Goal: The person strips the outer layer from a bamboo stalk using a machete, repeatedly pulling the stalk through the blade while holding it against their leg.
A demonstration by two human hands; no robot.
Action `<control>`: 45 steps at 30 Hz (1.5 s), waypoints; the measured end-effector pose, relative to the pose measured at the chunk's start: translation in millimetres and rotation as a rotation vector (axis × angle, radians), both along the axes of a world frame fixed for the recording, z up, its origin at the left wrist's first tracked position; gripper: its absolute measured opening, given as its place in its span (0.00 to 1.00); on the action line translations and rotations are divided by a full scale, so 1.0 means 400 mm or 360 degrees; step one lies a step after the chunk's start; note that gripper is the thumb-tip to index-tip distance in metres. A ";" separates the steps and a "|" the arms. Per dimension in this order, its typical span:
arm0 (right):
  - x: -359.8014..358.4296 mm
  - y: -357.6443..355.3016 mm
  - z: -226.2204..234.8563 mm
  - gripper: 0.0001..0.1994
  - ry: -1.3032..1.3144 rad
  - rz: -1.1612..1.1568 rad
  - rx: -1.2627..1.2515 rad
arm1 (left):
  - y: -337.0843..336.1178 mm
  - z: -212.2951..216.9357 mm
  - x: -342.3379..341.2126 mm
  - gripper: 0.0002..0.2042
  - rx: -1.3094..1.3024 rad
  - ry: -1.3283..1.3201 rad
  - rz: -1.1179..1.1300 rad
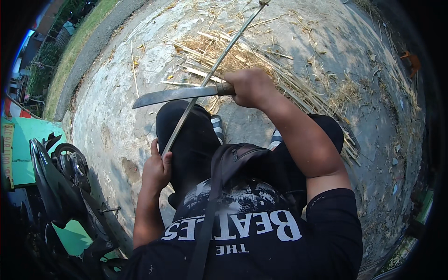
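Long pale bamboo strip (209, 74): left hand (157, 171) pinches lower end, right hand (252, 87) grips wooden-handled steel knife (172, 97); apparently shaving; steady stroke likely next.

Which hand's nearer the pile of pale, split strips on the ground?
Right. The right hand, around a wooden-handled metal knife, appears against the near side of the pile; the left hand, beside the black left trouser leg, is farther back.

Item: my machete (175, 97), smooth metal blade (158, 97), wooden handle (225, 88). Item: my long strip (228, 50), wood-like, smooth, faintly glossy. Item: my trousers (198, 130), matt cloth. Item: the ground (112, 93), rough, stony.
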State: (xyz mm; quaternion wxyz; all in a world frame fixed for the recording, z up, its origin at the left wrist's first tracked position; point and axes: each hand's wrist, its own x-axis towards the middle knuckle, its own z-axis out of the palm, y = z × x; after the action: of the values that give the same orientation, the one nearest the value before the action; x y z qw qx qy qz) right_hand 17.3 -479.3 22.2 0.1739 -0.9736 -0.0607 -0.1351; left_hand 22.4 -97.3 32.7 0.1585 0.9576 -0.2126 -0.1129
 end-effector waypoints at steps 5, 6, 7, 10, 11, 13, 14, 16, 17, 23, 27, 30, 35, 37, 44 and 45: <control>0.016 -0.125 -0.055 0.07 0.0093 -0.0482 0.0220 | -0.022 0.011 0.008 0.37 0.0038 -0.0015 -0.0039; 0.018 -0.120 -0.055 0.07 0.0089 -0.0486 0.0222 | -0.010 0.002 0.009 0.37 0.0035 -0.0010 -0.0025; 0.019 -0.104 -0.058 0.07 0.0097 -0.0454 0.0275 | -0.005 -0.003 0.012 0.37 0.0033 -0.0004 -0.0013; -0.002 -0.029 -0.025 0.07 0.0115 -0.0375 0.0331 | 0.002 -0.005 0.004 0.38 -0.0011 0.0011 0.0018; 0.001 -0.015 -0.017 0.06 0.0016 -0.0205 0.0204 | 0.000 -0.005 0.004 0.38 -0.0008 0.0014 0.0017; 0.007 -0.015 -0.016 0.06 -0.0075 -0.0033 -0.0042 | 0.000 -0.003 0.002 0.38 0.0009 0.0005 0.0017; 0.016 -0.042 -0.015 0.06 -0.0080 -0.0025 -0.0041 | -0.004 0.000 0.005 0.38 0.0009 0.0000 0.0024; 0.016 -0.114 -0.012 0.07 0.0221 -0.0502 0.0298 | -0.010 0.010 0.002 0.37 -0.0030 -0.0003 -0.0009; 0.013 -0.144 -0.027 0.07 0.0217 -0.0512 0.0289 | -0.022 0.014 0.005 0.37 -0.0039 -0.0005 -0.0019; 0.014 -0.112 -0.059 0.09 0.0166 -0.0572 0.0282 | -0.017 0.019 0.008 0.37 0.0078 0.0001 -0.0013; -0.006 -0.030 -0.008 0.08 0.0007 -0.0148 0.0162 | -0.009 0.015 0.002 0.38 0.0041 0.0023 0.0023; -0.011 -0.045 -0.014 0.08 0.0079 -0.0029 -0.0232 | -0.003 0.055 -0.009 0.39 0.0071 0.0115 -0.0053; -0.009 -0.150 -0.078 0.08 0.0347 -0.0618 0.0156 | 0.016 0.074 -0.041 0.39 0.0096 0.0220 -0.0040; -0.005 -0.132 -0.090 0.08 0.0257 -0.0629 0.0168 | 0.018 0.061 -0.045 0.38 0.0099 0.0212 0.0002; -0.018 -0.045 -0.029 0.08 0.0031 -0.0101 -0.0017 | 0.030 -0.036 -0.070 0.36 -0.0208 -0.0005 0.0112; -0.013 -0.058 -0.041 0.07 0.0006 -0.0100 -0.0046 | 0.029 -0.036 -0.065 0.36 -0.0209 -0.0002 0.0109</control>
State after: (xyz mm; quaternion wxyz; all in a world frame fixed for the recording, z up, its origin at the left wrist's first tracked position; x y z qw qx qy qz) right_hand 12.0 -502.7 5.8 0.1556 -0.9776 -0.0317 -0.1379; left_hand -3.5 -85.7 18.4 0.2244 0.9519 -0.1868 -0.0925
